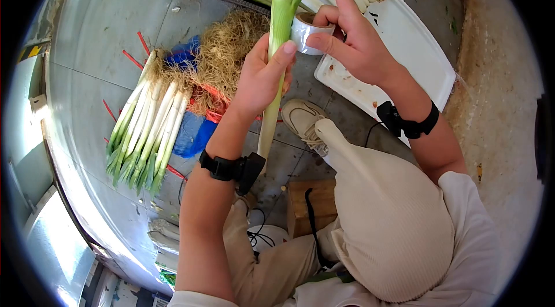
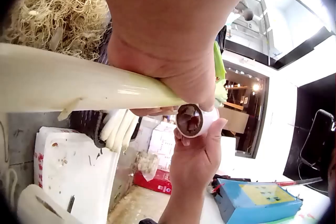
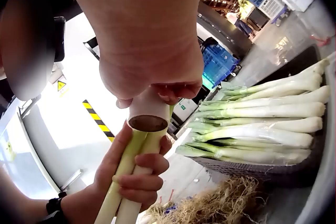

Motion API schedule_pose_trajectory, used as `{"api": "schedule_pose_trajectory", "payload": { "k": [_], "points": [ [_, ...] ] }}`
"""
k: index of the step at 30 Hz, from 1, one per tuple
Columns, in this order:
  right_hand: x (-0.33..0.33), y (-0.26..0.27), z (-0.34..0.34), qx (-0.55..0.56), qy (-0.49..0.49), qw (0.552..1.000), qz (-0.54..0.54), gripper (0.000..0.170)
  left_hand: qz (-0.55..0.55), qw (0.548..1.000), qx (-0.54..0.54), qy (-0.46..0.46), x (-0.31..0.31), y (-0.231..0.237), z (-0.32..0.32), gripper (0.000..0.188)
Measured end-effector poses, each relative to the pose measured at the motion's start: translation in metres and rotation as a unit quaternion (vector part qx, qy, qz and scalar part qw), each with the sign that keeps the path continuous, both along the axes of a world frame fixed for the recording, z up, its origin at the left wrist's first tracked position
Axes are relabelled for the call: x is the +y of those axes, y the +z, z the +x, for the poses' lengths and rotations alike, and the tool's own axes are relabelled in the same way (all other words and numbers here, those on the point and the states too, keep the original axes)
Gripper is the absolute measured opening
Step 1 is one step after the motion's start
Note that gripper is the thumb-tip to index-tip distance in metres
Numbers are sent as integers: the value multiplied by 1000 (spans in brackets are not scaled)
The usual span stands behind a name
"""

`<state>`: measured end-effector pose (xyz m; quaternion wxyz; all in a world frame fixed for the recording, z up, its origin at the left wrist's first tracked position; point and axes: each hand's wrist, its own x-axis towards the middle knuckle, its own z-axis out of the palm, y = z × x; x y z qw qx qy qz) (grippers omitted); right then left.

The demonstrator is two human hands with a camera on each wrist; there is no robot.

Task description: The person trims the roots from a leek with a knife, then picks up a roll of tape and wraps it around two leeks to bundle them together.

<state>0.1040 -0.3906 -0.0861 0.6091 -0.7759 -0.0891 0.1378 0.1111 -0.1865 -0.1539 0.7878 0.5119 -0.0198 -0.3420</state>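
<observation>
My left hand (image 1: 260, 78) grips the pale stalks of leeks (image 1: 281, 9), fingers wrapped round them. Two stalks show side by side in the right wrist view, below the fingers (image 3: 144, 182). In my right hand (image 1: 364, 47) is a roll of white tape (image 1: 310, 35), held between thumb and fingers, with one finger pointing along the leaves. The roll sits right against the leeks, just beyond the left thumb. Its brown cardboard core (image 2: 189, 120) faces the left wrist camera. The leeks' lower ends reach down past the left wrist.
On the floor to the left lie several rooted leeks (image 1: 150, 128) beside a heap of cut roots (image 1: 231, 47) and blue netting (image 1: 196, 136). A dark crate (image 3: 241, 169) of trimmed leeks stands ahead. A white tray (image 1: 399, 47) lies right, a wooden block (image 1: 312, 209) by the feet.
</observation>
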Motion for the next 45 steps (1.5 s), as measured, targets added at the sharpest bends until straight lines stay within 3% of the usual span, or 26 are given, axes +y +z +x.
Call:
{"api": "schedule_pose_trajectory", "payload": {
  "k": [7, 10, 12, 13, 15, 19, 21, 29, 32, 34, 35, 37, 45],
  "points": [
    [5, 9, -1, 16, -16, 998, -57, 98, 24, 1000, 1, 12, -7, -1, -1, 26],
    [4, 3, -3, 50, -46, 995, -72, 84, 40, 999, 0, 25, -9, -2, -2, 25],
    [3, -21, -3, -62, -81, 994, -39, 64, 8, 1000, 12, 27, -8, -2, -1, 27],
    [0, -27, -1, -62, -82, 994, -39, 64, 8, 1000, 12, 26, -7, -2, -1, 27],
    [-8, -34, 1, 32, -82, 993, 80, 50, -2, 999, 40, 32, -5, 0, 0, 29],
    [-12, -39, -7, 50, -62, 994, 77, 46, 14, 999, -1, 48, -6, -4, 1, 39],
    [-8, -39, -11, 119, -58, 976, 170, 48, -6, 996, 13, 86, -5, -1, 1, 49],
    [1, -39, -18, 182, -14, 960, 215, 44, 41, 995, -28, 91, -3, -5, 4, 40],
    [-5, -44, -18, 150, -4, 974, 172, 50, 103, 988, -59, 95, -3, -5, 2, 39],
    [-7, -37, -18, -31, 0, 998, -50, 45, 119, 986, -64, 98, -3, -2, -1, 38],
    [-7, -35, -16, -31, 0, 998, -50, 45, 136, 983, -71, 103, -3, -1, -1, 37],
    [-6, -31, -11, -168, 2, 977, -130, 35, 145, 981, -78, 100, -2, -4, -2, 36],
    [8, -20, -8, -51, -37, 990, -123, 21, 188, 967, -128, 115, -5, -11, -7, 33]
  ]
}}
